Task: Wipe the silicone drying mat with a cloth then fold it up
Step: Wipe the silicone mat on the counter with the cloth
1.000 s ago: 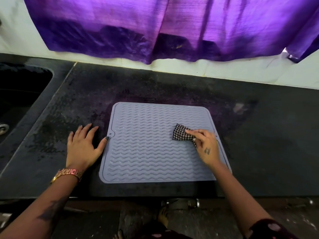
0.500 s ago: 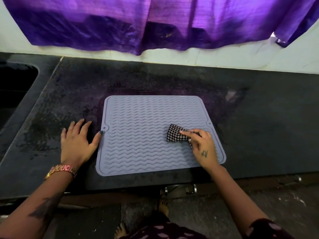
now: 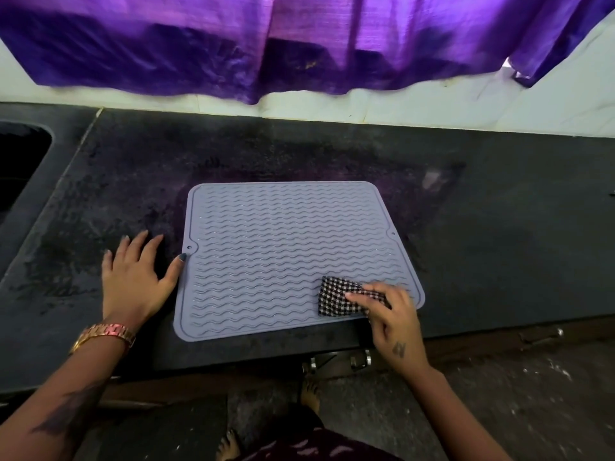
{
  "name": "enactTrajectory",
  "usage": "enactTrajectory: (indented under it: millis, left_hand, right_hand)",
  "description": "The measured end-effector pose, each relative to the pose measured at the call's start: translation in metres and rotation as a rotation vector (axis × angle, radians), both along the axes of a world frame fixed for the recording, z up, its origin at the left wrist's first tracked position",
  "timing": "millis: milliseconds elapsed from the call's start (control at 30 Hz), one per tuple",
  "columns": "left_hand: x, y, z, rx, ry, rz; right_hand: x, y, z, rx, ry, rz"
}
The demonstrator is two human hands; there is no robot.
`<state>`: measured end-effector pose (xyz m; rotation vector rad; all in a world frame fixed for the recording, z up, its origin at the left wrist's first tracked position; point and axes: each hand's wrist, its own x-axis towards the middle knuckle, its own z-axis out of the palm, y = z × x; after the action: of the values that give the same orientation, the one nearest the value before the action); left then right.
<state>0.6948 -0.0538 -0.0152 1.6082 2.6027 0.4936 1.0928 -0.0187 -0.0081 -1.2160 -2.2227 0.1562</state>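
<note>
A grey silicone drying mat (image 3: 286, 247) with wavy ridges lies flat on the black counter (image 3: 499, 227). A small black-and-white checked cloth (image 3: 336, 296) sits on the mat's near right corner. My right hand (image 3: 392, 314) holds the cloth, its fingers curled over the cloth's right side. My left hand (image 3: 133, 277) rests flat on the counter just left of the mat, fingers spread, with the thumb tip touching the mat's left edge near its small hole.
A dark sink (image 3: 20, 168) is sunk into the counter at far left. A purple curtain (image 3: 299, 38) hangs over the white wall behind. The counter's front edge runs just below the mat, with the floor and my bare feet (image 3: 309, 394) beneath.
My right hand has drawn the cloth toward me, from the mat's right middle to its near right corner. My left hand has stayed at the mat's left edge.
</note>
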Motion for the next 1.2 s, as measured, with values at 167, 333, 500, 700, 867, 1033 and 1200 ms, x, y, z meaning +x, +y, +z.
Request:
enactTrajectory:
  millis: [167,333,500,700,867,1033,1200]
  left_hand:
    - [-0.001,-0.001,-0.001,-0.009,0.009,-0.009]
    - [-0.002,0.001,-0.003,-0.005,0.008,-0.009]
    - [-0.002,0.000,-0.004,0.000,0.013,-0.006]
    - [-0.004,0.000,-0.006,-0.001,0.014,-0.004]
    - [-0.004,0.001,-0.006,-0.004,0.016,0.003]
    - [-0.003,0.001,-0.005,0.003,0.010,0.014]
    - [-0.002,0.001,-0.001,0.006,0.003,0.021]
  right_hand:
    - [0.006,-0.006,-0.004,0.069,0.008,-0.028]
    - [0.021,-0.006,-0.005,0.059,-0.004,-0.032]
    - [0.026,0.010,0.001,0.076,0.023,-0.069]
    - [0.032,0.028,-0.001,0.081,0.017,-0.048]
    - [0.022,0.057,0.003,0.025,0.029,-0.058]
    - [0.023,0.084,0.007,0.065,0.059,-0.011]
    - [0.005,0.108,0.005,0.026,0.013,-0.020]
